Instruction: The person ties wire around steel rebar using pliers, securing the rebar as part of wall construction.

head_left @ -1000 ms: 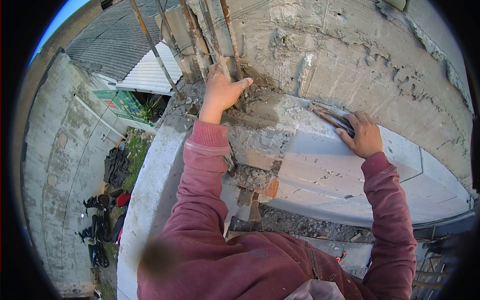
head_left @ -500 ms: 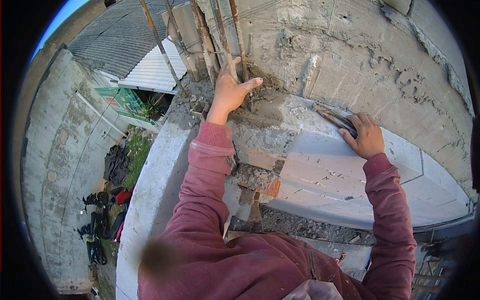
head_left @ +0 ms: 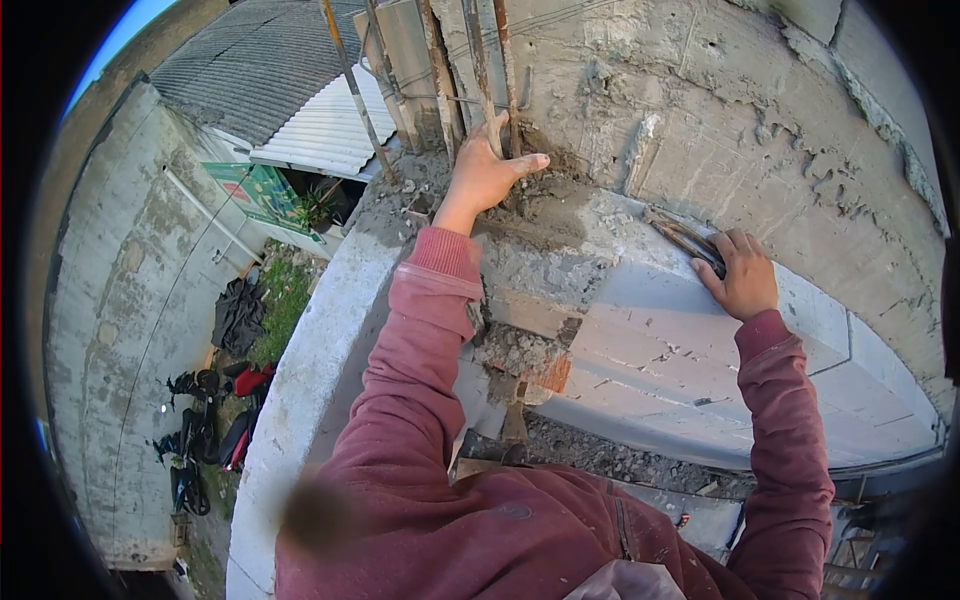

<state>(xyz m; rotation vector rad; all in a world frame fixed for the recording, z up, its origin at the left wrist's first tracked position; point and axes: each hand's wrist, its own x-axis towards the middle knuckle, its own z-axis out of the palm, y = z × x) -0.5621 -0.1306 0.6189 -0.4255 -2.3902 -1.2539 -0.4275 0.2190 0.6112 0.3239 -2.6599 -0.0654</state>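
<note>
My left hand reaches in among upright rusty rebar rods at the wall corner. Its thumb is stretched out to the right and the fingers point up, partly hidden by a rod. Wet grey mortar lies around and under this hand. My right hand rests on the top edge of the pale block wall, closed around the dark end of a worn pair of pincers. The two long arms of the pincers lie on the ledge and point left, toward the mortar.
A rough plastered wall rises beyond both hands. On the left, the white wall top borders a drop to a yard with motorcycles and grass. Below my arms, a broken brick sits in the masonry. A corrugated roof lies behind.
The view has shifted slightly, so the rods and wall sit a little farther right and lower. Both hands keep about the same places on the rebar and the pincers.
</note>
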